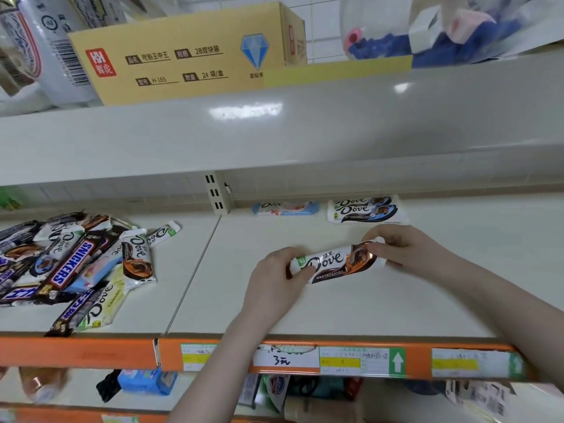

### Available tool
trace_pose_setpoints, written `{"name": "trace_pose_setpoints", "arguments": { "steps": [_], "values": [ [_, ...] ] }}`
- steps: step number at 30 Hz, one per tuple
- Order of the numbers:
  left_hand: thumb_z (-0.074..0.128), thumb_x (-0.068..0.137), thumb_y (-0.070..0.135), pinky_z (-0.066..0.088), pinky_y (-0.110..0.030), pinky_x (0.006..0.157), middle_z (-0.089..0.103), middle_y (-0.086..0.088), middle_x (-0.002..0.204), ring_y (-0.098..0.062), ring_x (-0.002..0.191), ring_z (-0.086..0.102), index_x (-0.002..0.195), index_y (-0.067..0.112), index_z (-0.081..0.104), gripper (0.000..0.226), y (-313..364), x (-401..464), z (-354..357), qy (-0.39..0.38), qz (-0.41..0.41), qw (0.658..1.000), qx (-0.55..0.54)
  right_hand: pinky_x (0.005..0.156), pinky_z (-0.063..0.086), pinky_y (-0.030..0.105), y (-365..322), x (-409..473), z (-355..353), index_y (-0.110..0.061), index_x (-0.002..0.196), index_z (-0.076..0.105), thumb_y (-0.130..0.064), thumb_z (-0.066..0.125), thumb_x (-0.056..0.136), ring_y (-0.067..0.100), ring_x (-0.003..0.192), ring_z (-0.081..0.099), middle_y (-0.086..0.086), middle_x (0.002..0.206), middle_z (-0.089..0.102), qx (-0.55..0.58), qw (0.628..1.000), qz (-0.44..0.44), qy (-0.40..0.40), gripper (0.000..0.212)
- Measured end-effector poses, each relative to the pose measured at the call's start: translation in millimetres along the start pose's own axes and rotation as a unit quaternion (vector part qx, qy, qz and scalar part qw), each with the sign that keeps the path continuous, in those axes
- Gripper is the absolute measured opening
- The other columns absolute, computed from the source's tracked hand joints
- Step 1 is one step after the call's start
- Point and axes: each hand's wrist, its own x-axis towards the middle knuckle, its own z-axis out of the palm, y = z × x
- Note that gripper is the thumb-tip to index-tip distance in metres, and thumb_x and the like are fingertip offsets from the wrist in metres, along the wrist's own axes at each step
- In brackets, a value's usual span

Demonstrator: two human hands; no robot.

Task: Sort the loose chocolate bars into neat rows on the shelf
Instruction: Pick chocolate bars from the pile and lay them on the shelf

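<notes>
While both hands grip it, a Dove bar with a brown and orange wrapper (334,264) lies lengthwise over the right section of the shelf (335,309), tilted slightly with its right end higher in the picture. The left hand (276,277) holds the bar's left end, its thumb curled over the white wrapper edge; the right hand (406,250) pinches the right end between thumb and fingers. Whether the bar touches the shelf surface or is held just above it, I cannot tell.

Behind it, against the back of the shelf, a light blue Dove bar (285,208) lies flat, and to its right two dark-and-white Dove bars (364,209) sit stacked or overlapping, well apart from the held bar.

Across the seam in the shelf, on the left section, a loose pile of chocolate bars (70,267) lies jumbled: Snickers bars (71,267) crossing Dove wrappers of several colours, some reaching the shelf's front edge.

Along the front runs an orange price rail (232,351) with paper labels. On the shelf above stands a yellow cardboard box (183,53) with printed Chinese text, beside plastic-wrapped goods. Below, a lower shelf holds blurred packages.
</notes>
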Motion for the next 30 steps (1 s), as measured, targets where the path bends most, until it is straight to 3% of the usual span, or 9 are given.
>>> {"name": "trace_pose_setpoints", "arguments": {
  "steps": [2, 7, 11, 16, 18, 21, 25, 29, 30],
  "values": [
    [0.06, 0.087, 0.035, 0.039, -0.02, 0.073, 0.064, 0.003, 0.105, -0.015, 0.093, 0.056, 0.115, 0.02, 0.061, 0.031, 0.9, -1.6, 5.7, 0.016, 0.02, 0.999, 0.03, 0.039, 0.025, 0.011, 2.1, -3.1, -1.2, -0.012, 0.086, 0.065, -0.012, 0.056, 0.09, 0.004, 0.035, 0.034, -0.011, 0.04, 0.039, 0.008, 1.0, 0.015, 0.007, 0.011],
    [0.056, 0.089, 0.034, 0.038, -0.024, 0.076, 0.057, -0.002, 0.105, -0.021, 0.097, 0.055, 0.124, 0.018, 0.053, 0.039, 7.6, -7.8, 11.2, 0.028, 0.046, 0.992, 0.118, 0.039, 0.025, 0.012, 5.5, -12.8, -13.9, -0.011, 0.086, 0.065, -0.014, 0.055, 0.091, 0.003, 0.037, 0.032, -0.007, 0.049, 0.039, 0.034, 0.998, 0.045, 0.034, 0.012],
    [0.045, 0.077, 0.043, 0.051, -0.026, 0.06, 0.065, -0.003, 0.086, -0.024, 0.073, 0.063, 0.097, 0.014, 0.067, 0.041, 18.3, -10.5, 22.9, 0.035, 0.091, 0.973, 0.208, 0.039, 0.025, 0.014, 15.1, -21.5, -38.3, -0.011, 0.085, 0.064, -0.014, 0.053, 0.092, 0.005, 0.038, 0.033, 0.009, 0.058, 0.043, 0.046, 0.994, 0.071, 0.072, 0.014],
    [0.041, 0.075, 0.048, 0.052, -0.027, 0.06, 0.067, -0.002, 0.085, -0.023, 0.073, 0.065, 0.089, 0.015, 0.069, 0.046, 58.0, -12.6, 54.4, -0.032, 0.102, 0.96, 0.26, 0.038, 0.024, 0.014, 43.7, -28.5, -86.3, -0.009, 0.08, 0.061, -0.007, 0.049, 0.093, 0.002, 0.036, 0.033, 0.001, 0.054, 0.044, 0.046, 0.987, 0.095, 0.124, 0.018],
    [0.04, 0.077, 0.051, 0.053, -0.028, 0.064, 0.068, -0.003, 0.09, -0.024, 0.078, 0.066, 0.092, 0.015, 0.069, 0.049, 78.6, -14.7, 68.8, -0.05, 0.101, 0.957, 0.266, 0.037, 0.024, 0.014, 57.7, -31.7, -109.4, -0.008, 0.079, 0.061, -0.007, 0.049, 0.093, 0.002, 0.034, 0.034, -0.003, 0.05, 0.045, 0.037, 0.984, 0.106, 0.136, 0.018],
    [0.039, 0.084, 0.053, 0.046, -0.036, 0.089, 0.06, -0.008, 0.118, -0.03, 0.109, 0.056, 0.114, 0.013, 0.062, 0.054, 108.3, -16.2, 93.1, -0.065, 0.061, 0.965, 0.248, 0.037, 0.025, 0.015, 76.5, -33.5, -140.6, -0.012, 0.075, 0.063, -0.01, 0.05, 0.093, 0.005, 0.037, 0.036, 0.003, 0.054, 0.046, 0.037, 0.983, 0.119, 0.136, 0.022],
    [0.037, 0.089, 0.052, 0.04, -0.039, 0.097, 0.051, -0.01, 0.131, -0.031, 0.121, 0.047, 0.123, 0.013, 0.055, 0.055, 149.0, -17.7, 124.5, -0.05, 0.01, 0.963, 0.266, 0.035, 0.026, 0.013, 99.3, -25.7, -172.6, 0.0, 0.092, 0.063, -0.012, 0.051, 0.091, 0.003, 0.031, 0.037, 0.005, 0.053, 0.048, 0.018, 0.98, 0.133, 0.146, 0.017],
    [0.031, 0.076, 0.053, 0.054, -0.037, 0.071, 0.068, -0.009, 0.096, -0.03, 0.087, 0.066, 0.091, 0.014, 0.07, 0.057, 164.3, -17.1, 140.2, -0.064, -0.058, 0.958, 0.272, 0.037, 0.029, 0.013, 116.9, -6.8, -184.4, -0.01, 0.083, 0.059, -0.012, 0.049, 0.092, 0.013, 0.047, 0.039, 0.003, 0.053, 0.046, 0.023, 0.986, 0.118, 0.118, 0.014],
    [0.031, 0.076, 0.054, 0.054, -0.038, 0.071, 0.068, -0.009, 0.095, -0.031, 0.087, 0.066, 0.091, 0.014, 0.07, 0.057, 163.9, -18.0, 141.9, -0.046, -0.058, 0.96, 0.27, 0.036, 0.027, 0.013, 121.5, 0.3, -185.1, -0.008, 0.081, 0.057, -0.011, 0.048, 0.092, 0.014, 0.048, 0.037, 0.005, 0.054, 0.045, 0.028, 0.987, 0.112, 0.109, 0.015]
  ]
}}
